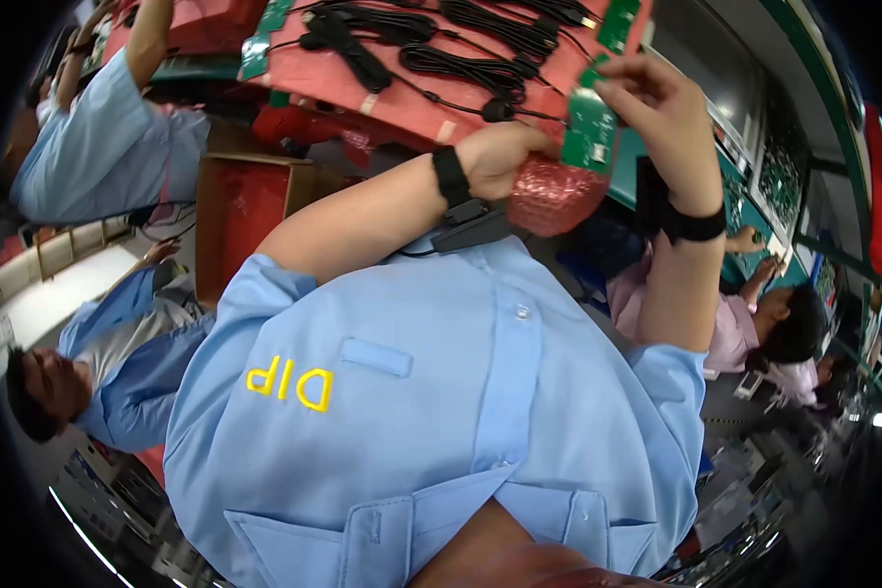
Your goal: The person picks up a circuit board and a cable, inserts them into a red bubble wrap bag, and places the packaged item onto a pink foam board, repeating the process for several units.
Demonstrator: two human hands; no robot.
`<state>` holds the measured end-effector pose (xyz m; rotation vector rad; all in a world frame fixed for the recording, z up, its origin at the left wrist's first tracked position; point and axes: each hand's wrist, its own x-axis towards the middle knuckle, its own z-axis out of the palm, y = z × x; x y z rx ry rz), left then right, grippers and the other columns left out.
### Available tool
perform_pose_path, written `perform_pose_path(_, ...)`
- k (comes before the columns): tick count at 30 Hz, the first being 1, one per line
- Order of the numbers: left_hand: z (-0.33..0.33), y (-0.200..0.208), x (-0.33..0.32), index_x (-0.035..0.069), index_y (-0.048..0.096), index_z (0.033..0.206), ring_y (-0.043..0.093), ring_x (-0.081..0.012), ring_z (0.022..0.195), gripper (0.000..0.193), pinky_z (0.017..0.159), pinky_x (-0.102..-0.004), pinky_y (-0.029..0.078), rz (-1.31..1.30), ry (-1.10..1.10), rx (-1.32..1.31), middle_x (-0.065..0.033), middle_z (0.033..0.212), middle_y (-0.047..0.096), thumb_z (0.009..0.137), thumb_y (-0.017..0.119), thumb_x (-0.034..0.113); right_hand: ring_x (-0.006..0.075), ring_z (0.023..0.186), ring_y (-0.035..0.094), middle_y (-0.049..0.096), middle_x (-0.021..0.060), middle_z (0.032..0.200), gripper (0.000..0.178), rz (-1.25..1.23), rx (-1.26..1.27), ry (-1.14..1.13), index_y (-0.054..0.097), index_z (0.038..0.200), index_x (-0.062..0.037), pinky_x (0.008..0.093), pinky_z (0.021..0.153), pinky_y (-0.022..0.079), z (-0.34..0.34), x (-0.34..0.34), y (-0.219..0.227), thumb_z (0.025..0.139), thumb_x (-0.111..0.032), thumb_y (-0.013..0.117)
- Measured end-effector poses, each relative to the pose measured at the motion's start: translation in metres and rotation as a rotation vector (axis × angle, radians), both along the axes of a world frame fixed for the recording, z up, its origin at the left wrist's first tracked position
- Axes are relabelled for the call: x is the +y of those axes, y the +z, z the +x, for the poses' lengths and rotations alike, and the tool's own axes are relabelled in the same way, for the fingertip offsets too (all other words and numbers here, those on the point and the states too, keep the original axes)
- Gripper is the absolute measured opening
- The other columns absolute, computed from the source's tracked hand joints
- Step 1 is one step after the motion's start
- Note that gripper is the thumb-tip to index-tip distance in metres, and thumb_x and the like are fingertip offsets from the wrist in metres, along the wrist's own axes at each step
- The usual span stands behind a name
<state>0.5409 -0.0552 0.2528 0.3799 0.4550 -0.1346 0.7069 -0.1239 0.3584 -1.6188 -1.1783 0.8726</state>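
Observation:
My right hand (661,118) pinches the upper end of a narrow green circuit board (590,127) between thumb and fingers. The board's lower end meets the mouth of a pink bubble-wrap bag (557,201); how far it reaches inside is hidden. My left hand (505,157) is closed at the bag's upper left edge, its fingertips partly out of sight. A thin black cable runs across the table to the board. Beyond my left hand, several coiled black cables (475,73) with small green boards lie on the red-pink table covering (294,73).
An open cardboard box (289,196) with red lining stands left of my left forearm. Red bubble wrap (304,127) lies by the table's near edge. Co-workers in blue sit at the left, and one in pink (730,314) at the right, beside a green-edged bench.

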Motion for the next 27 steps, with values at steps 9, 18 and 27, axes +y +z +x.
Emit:
perform_pose_path(9,-0.016,-0.018,-0.035,-0.006,0.059,0.106,0.064,-0.0248,0.094,0.024,0.089,-0.0364,0.05,-0.319,0.12,-0.23,-0.0163,0.102,0.065,0.088,0.047,0.005,0.0084,0.079,0.061,0.065,0.0034,0.088,0.018,-0.226,0.136,-0.107,0.061,0.099,0.0007,0.0203,0.07,0.049,-0.006,-0.044,-0.042,0.086,-0.011,0.064)
perform_pose_path(18,-0.021,-0.026,-0.021,-0.008,0.053,0.111,0.063,-0.0274,0.096,0.029,0.089,-0.0372,0.05,-0.356,0.068,-0.122,-0.0205,0.107,0.062,0.085,0.043,-0.002,0.0053,0.072,0.059,0.065,0.0013,0.083,0.017,-0.259,0.237,-0.09,0.062,0.095,-0.0001,0.0188,0.063,0.047,-0.006,-0.032,-0.059,0.085,-0.013,0.066)
perform_pose_path(27,-0.013,-0.019,-0.029,-0.005,0.051,0.117,0.061,-0.0255,0.101,0.039,0.092,-0.0384,0.048,-0.151,0.016,-0.215,-0.0161,0.111,0.061,0.078,0.044,-0.005,0.0041,0.068,0.058,0.065,0.0004,0.079,0.016,-0.196,0.219,-0.086,0.063,0.091,0.0001,0.0182,0.061,0.046,0.008,-0.042,-0.071,0.083,-0.012,0.068)
